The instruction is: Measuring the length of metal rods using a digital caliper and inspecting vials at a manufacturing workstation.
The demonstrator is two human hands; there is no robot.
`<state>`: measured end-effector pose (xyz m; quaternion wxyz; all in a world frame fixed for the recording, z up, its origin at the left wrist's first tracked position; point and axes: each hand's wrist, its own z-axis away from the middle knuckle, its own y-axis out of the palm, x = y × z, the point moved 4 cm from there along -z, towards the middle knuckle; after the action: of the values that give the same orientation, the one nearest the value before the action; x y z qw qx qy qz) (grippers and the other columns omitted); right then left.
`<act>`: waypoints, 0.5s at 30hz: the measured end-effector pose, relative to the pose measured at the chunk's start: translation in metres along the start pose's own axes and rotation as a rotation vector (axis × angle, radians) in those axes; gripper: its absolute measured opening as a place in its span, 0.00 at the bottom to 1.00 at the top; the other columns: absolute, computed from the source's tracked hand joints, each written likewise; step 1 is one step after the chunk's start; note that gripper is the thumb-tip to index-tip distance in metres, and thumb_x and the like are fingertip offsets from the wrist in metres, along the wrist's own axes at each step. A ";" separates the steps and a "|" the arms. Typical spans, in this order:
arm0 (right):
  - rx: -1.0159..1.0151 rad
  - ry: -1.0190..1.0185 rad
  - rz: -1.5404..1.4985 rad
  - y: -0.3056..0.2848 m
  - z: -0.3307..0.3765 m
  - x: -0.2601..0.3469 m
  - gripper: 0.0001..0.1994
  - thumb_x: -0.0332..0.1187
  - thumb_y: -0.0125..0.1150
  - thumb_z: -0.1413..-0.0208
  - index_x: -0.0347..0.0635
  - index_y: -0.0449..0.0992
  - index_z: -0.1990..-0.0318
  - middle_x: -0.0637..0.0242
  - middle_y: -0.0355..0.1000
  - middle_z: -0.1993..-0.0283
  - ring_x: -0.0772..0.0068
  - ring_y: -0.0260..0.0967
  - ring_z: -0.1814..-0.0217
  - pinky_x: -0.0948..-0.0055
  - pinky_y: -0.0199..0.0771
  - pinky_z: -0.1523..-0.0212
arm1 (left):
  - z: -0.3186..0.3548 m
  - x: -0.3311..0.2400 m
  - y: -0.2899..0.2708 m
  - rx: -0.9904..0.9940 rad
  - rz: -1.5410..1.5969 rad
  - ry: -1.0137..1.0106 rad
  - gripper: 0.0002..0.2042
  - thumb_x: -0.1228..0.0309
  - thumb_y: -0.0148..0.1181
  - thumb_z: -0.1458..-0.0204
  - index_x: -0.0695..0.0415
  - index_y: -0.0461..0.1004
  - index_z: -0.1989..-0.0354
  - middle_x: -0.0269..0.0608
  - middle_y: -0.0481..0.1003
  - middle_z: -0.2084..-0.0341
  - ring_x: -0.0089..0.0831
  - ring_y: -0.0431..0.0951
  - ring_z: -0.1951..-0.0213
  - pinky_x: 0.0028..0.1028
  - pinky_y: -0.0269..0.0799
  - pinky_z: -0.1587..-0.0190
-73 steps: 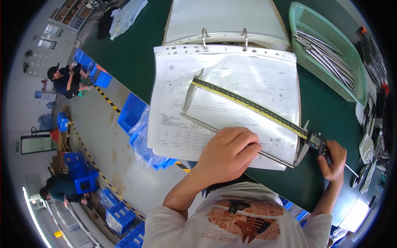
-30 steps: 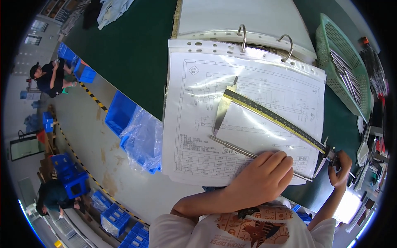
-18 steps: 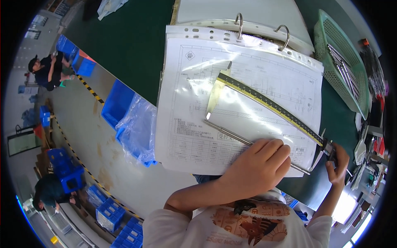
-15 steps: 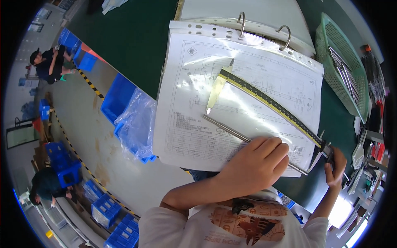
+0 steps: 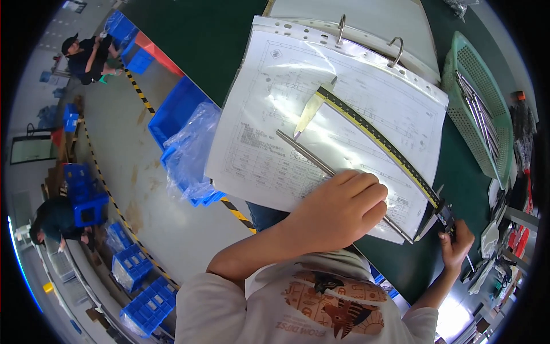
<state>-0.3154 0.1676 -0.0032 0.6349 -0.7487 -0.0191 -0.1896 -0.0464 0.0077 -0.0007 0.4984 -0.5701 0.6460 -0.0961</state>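
Observation:
My left hand [image 5: 350, 207] is closed around a thin metal rod [image 5: 303, 151], which lies slantwise over a printed drawing sheet [image 5: 235, 163] in a clear sleeve. A long caliper [image 5: 375, 135] with a black and yellow scale lies alongside the rod, its jaws spread wide. One jaw's tip is close to the rod's far end; the other is by its near end. Whether the jaws touch the rod I cannot tell. At the caliper's near end, my right hand [image 5: 456, 243] grips the sliding part, its thumb raised along the side.
A ring binder [image 5: 366, 34] holds the sheet on the dark green table [image 5: 189, 40]. To the right, a pale green basket [image 5: 458, 123] contains several metal rods [image 5: 478, 112]. Blue bins [image 5: 172, 114] with clear plastic stand left of the table. Two people are farther off at the left.
The view has turned slightly. The rod's far end now reaches a little past the caliper's far jaw tip, where before it was right beside it. Both hands keep their grip.

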 end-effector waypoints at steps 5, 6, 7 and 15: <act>0.005 0.022 -0.036 0.002 -0.004 0.007 0.30 0.59 0.54 0.52 0.34 0.63 0.76 0.57 0.54 0.83 0.55 0.50 0.82 0.64 0.50 0.80 | -0.002 0.001 0.000 -0.022 0.006 -0.012 0.07 0.75 0.58 0.63 0.59 0.71 0.73 0.35 0.71 0.68 0.31 0.72 0.61 0.29 0.68 0.61; 0.012 0.020 -0.040 0.002 -0.004 0.008 0.29 0.59 0.54 0.52 0.34 0.63 0.76 0.56 0.54 0.83 0.54 0.50 0.82 0.63 0.50 0.80 | -0.002 0.002 0.000 -0.028 0.007 -0.013 0.07 0.75 0.58 0.63 0.59 0.71 0.73 0.35 0.71 0.68 0.31 0.72 0.62 0.29 0.68 0.61; 0.011 0.022 -0.042 0.001 -0.003 0.007 0.29 0.59 0.54 0.52 0.34 0.63 0.76 0.56 0.54 0.83 0.54 0.50 0.82 0.63 0.50 0.80 | -0.002 0.002 0.000 -0.026 0.007 -0.012 0.07 0.75 0.58 0.63 0.59 0.71 0.73 0.35 0.71 0.68 0.31 0.72 0.62 0.29 0.68 0.61; -0.022 0.004 -0.042 0.001 -0.003 0.011 0.29 0.57 0.55 0.52 0.34 0.64 0.76 0.55 0.55 0.82 0.52 0.52 0.82 0.63 0.50 0.80 | -0.001 0.002 0.000 -0.046 0.015 -0.013 0.06 0.76 0.58 0.63 0.59 0.71 0.74 0.34 0.70 0.69 0.31 0.72 0.63 0.28 0.68 0.61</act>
<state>-0.3055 0.1617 -0.0006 0.6227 -0.7546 -0.0316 -0.2047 -0.0472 0.0056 -0.0009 0.4902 -0.5772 0.6489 -0.0737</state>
